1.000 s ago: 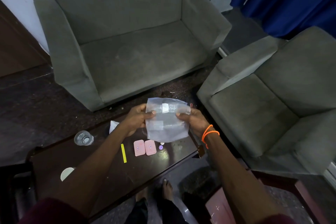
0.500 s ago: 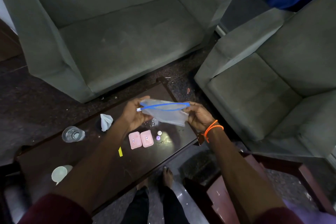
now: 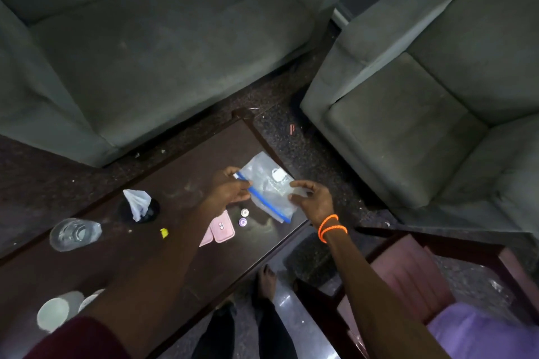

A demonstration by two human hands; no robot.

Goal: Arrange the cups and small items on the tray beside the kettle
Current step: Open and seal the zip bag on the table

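A clear zip plastic bag (image 3: 267, 188) with a blue seal strip lies at the right end of the dark coffee table (image 3: 186, 172). My left hand (image 3: 229, 191) pinches the bag's blue strip at its far end. My right hand (image 3: 316, 198) holds the bag's right edge between thumb and fingers. Just in front of the bag sit two small round caps (image 3: 243, 217) and two pink flat packs (image 3: 223, 230), partly hidden by my left forearm. A clear glass (image 3: 74, 233) and a white cup (image 3: 54, 313) stand at the left. No kettle or tray is in view.
A dark holder with white tissue (image 3: 138, 207) and a small yellow scrap (image 3: 164, 232) sit mid-table. A grey sofa (image 3: 151, 38) stands behind the table and a grey armchair (image 3: 423, 125) to the right. A wooden chair (image 3: 408, 271) is at the lower right, with my feet (image 3: 267, 283) below the table edge.
The bag has come down from in front of my chest onto the table's right end, both hands with it. The camera has tilted further down.
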